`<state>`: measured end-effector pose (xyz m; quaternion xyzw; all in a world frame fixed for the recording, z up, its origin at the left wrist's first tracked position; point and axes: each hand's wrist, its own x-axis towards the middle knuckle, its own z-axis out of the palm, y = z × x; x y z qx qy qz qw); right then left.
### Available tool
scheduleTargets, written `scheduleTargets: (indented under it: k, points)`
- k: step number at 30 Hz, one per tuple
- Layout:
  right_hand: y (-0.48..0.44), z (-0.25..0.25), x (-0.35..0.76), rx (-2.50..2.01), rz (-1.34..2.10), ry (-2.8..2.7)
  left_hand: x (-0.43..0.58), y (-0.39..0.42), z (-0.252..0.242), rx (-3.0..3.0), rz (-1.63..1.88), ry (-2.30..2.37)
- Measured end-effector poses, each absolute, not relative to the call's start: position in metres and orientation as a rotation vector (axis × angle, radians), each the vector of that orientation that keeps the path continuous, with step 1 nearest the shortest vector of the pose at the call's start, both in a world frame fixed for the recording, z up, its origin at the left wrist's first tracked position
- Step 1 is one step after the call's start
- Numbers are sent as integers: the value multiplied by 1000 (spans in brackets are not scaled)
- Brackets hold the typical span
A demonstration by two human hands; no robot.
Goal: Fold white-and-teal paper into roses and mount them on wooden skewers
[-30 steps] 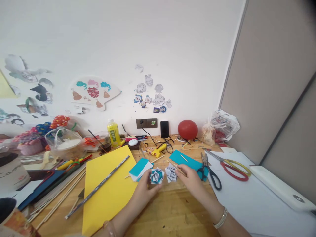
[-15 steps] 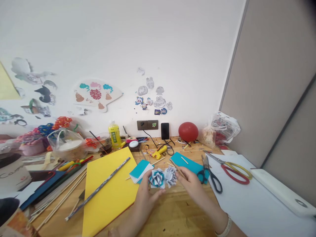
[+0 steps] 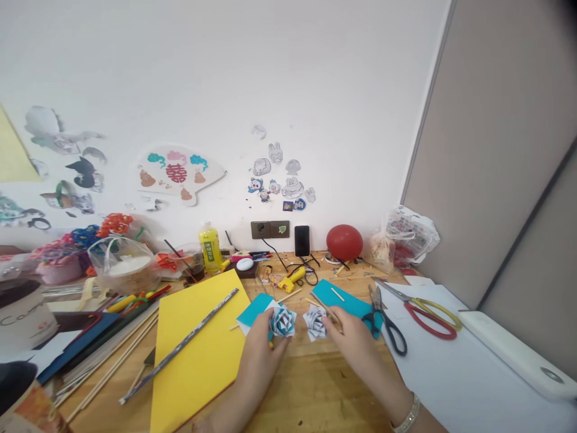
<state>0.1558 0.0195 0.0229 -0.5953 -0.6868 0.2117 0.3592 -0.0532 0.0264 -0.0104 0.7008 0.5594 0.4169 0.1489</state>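
My left hand (image 3: 261, 344) is closed on a teal-and-white folded paper flower (image 3: 283, 322), its petals facing me. My right hand (image 3: 346, 329) grips a second paper flower (image 3: 315, 322), white and pale grey, by its right edge. A gap shows between the two flowers, and both are held over the wooden table (image 3: 311, 385). Behind the left hand lie teal and white paper squares (image 3: 256, 309). A larger teal sheet (image 3: 349, 299) lies beyond the right hand, with small wooden sticks on and near it.
Black-handled scissors (image 3: 391, 328) and red-and-yellow-handled scissors (image 3: 428, 313) lie at the right. A yellow board (image 3: 202, 355) with a patterned strip (image 3: 180, 344) on it is at the left. A yellow glue gun (image 3: 292, 279), a phone (image 3: 302, 240) and a red balloon (image 3: 344, 242) are at the back.
The two flowers have moved apart, the teal one slightly left and the grey one slightly right. Both have turned, showing their petals at a different angle. Each stays in its hand.
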Motion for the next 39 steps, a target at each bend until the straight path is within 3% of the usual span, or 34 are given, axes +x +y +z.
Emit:
scheduleTargets:
  k: [8, 20, 27, 39]
  points:
    - [28, 10, 149, -1679, 425, -1945, -57, 37, -19, 2217, 1003, 1661]
    - [26, 10, 144, -1450, 546, -2042, -32, 29, -11, 2407, 970, 1365]
    - [24, 22, 156, -1333, 428, -1937, -36, 30, -6, 2070, 1231, 1293]
    - [11, 23, 155, -962, -164, -1992, -49, 33, 2, 1238, 1504, 873]
